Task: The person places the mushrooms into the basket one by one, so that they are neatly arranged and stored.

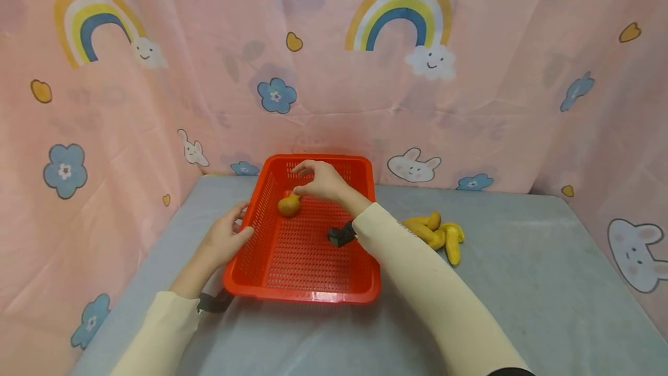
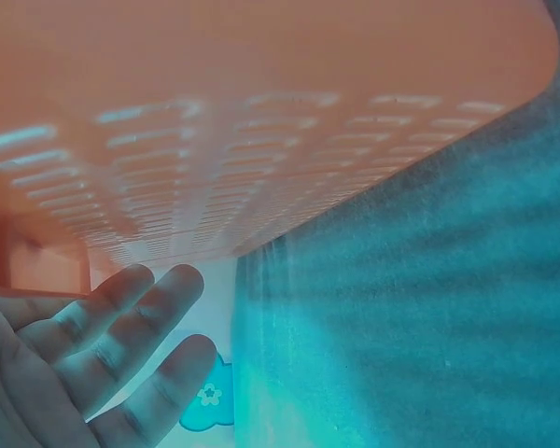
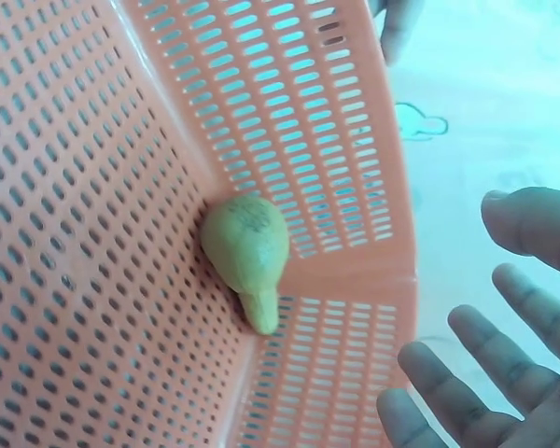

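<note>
A red perforated plastic basket (image 1: 308,295) stands on the table in front of me. Inside it, against the left wall towards the back, lies a yellowish-brown gourd (image 1: 289,206) with a round body and a narrow neck, seen closer in the right wrist view (image 3: 247,238). My left hand (image 1: 227,237) holds the basket's left rim, thumb over the top and the other fingers outside along the wall. Above the basket's back part is my right hand (image 1: 323,181), fingers spread and holding nothing. Its fingers (image 3: 453,387) are apart from the gourd in the right wrist view.
Several yellow, elongated fruit-like pieces (image 1: 430,232) lie in a pile right of the basket, beside my right sleeve (image 1: 417,277). The grey-blue table (image 1: 532,271) meets a pink patterned curtain (image 1: 323,126) at the back and sides. A dark wrist camera (image 1: 341,235) hangs under my right wrist.
</note>
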The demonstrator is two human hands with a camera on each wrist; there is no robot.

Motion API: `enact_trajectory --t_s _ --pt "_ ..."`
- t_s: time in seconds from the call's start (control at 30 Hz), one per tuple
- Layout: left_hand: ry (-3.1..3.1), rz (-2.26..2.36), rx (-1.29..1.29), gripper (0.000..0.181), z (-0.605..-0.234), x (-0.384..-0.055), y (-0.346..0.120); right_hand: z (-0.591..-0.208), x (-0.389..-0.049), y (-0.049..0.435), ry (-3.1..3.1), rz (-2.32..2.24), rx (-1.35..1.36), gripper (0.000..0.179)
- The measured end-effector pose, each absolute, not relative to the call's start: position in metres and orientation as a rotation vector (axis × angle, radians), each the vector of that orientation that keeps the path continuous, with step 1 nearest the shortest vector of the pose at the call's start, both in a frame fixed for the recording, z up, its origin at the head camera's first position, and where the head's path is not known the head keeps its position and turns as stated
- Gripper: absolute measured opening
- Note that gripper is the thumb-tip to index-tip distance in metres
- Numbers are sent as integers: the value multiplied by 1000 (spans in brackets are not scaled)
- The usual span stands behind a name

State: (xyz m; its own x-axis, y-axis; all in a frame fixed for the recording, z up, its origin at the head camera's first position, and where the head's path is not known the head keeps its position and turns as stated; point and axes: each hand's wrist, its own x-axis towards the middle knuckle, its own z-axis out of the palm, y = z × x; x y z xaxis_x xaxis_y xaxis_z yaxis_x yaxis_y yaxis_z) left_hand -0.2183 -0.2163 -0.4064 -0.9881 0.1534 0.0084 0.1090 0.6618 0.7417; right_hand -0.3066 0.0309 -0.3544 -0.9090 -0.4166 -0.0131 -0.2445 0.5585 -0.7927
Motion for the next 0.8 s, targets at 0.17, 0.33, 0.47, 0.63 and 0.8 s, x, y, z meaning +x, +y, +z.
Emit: enact_trajectory --t_s 0.17,0.33,0.47,0.63,0.8 --pt "2810 1251 219 63 -407 -217 -216 -347 -302 43 2609 -1249 -592 41" --pt "2815 1259 234 63 -408 -218 -216 -341 -299 56 2638 -1252 -603 38" --pt "2825 1250 235 63 -409 -219 -217 -334 -295 64 2648 -1244 -622 38" --pt "2841 1238 238 63 -409 -218 -217 -324 -286 73 2667 -1232 -678 37" --pt "2837 1248 247 63 -410 -217 -218 -320 -278 83 2702 -1218 -724 36"
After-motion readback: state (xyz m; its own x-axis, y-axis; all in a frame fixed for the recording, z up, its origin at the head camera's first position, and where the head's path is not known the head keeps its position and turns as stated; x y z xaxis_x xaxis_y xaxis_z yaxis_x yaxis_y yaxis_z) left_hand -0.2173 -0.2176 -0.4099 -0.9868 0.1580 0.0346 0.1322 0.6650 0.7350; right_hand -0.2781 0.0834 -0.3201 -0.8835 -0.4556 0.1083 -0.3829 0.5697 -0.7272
